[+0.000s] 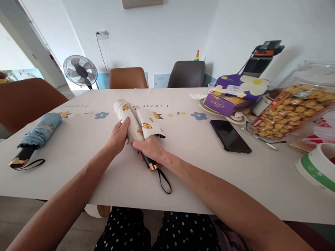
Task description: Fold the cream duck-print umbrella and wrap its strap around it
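Note:
A folded white umbrella with yellow prints lies on the white table, its black handle and wrist strap pointing toward me. My left hand grips the canopy fabric from the left side. Over the lower part of the umbrella, near the handle, my right hand is wrapped. Both hands are closed on it.
A folded light-blue umbrella lies at the table's left. A black phone rests right of my hands. Farther right are a purple box, a tray of snacks and a green-rimmed bowl. Chairs and a fan stand behind.

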Motion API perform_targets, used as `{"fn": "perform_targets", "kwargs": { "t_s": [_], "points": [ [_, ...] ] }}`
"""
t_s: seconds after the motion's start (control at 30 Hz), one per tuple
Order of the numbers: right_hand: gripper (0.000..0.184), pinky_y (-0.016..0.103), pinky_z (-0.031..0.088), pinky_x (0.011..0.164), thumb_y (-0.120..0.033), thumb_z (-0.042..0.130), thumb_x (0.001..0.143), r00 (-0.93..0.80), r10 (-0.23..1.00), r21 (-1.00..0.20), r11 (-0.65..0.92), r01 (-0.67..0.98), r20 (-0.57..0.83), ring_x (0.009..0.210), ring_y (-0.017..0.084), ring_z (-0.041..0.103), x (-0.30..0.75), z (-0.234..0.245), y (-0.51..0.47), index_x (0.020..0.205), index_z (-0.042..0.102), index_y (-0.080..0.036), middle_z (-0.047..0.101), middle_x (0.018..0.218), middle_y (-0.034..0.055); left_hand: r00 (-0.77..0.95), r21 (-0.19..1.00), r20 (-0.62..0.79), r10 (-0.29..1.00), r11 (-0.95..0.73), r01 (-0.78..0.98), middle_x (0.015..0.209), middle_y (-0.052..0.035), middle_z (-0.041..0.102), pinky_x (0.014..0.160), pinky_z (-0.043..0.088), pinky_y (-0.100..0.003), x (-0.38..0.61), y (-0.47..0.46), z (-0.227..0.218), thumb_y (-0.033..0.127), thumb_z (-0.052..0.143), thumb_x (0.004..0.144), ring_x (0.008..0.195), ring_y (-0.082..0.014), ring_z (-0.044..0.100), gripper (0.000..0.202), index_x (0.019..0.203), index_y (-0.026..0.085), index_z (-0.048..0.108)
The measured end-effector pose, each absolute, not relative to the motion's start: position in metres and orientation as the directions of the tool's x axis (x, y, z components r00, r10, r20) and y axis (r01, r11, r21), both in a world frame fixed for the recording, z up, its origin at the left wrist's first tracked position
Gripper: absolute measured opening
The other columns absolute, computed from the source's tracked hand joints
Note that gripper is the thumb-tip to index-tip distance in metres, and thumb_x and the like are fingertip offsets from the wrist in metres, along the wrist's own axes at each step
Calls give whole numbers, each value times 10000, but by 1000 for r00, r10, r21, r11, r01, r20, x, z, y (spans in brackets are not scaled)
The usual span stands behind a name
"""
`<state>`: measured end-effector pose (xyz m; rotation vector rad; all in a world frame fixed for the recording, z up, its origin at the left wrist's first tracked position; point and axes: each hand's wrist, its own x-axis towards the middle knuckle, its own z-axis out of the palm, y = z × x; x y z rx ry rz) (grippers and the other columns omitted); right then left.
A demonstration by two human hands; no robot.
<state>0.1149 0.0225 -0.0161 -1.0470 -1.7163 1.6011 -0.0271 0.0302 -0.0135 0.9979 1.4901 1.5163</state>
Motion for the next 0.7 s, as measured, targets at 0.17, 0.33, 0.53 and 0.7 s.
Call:
{"fn": "perform_targets", "kwargs": {
  "t_s": [0.17, 0.33, 0.53, 0.7],
  "points": [
    [194, 218, 387, 318, -307, 627, 688, -626, 762, -986, -144, 85, -166, 357, 111, 473, 116, -14, 18, 708, 498, -163, 492, 507, -15, -293, 944, -100, 951, -2, -329, 884, -111, 644, 765, 514, -383, -33, 28, -4, 517, 539, 769, 870, -256, 612, 431, 1005, 159, 582],
    [269, 212, 403, 319, -380, 652, 702, -677, 699, -967, -247, 71, -228, 330, 109, 456, 115, -11, 15, 745, 516, -152, 496, 424, -21, -276, 940, -92, 957, -9, -342, 856, -125, 648, 827, 511, -438, -35, 23, 1, 572, 532, 738, 934, -309, 606, 498, 1007, 159, 607],
    [405, 228, 440, 321, -507, 655, 687, -681, 683, -954, -290, 78, -264, 339, 129, 486, 113, -17, 18, 796, 538, -135, 540, 431, 9, -349, 938, -82, 933, -47, -344, 837, -116, 651, 821, 519, -432, -36, 26, -3, 534, 570, 721, 918, -304, 612, 478, 1015, 159, 612],
    [366, 233, 464, 341, -457, 660, 703, -730, 613, -919, -390, 54, -303, 355, 130, 500, 113, -12, 14, 829, 543, -134, 541, 434, 0, -292, 925, -123, 948, 2, -381, 824, -123, 653, 795, 527, -427, -36, 26, -4, 537, 571, 712, 885, -303, 619, 484, 996, 148, 622]
  ]
}}
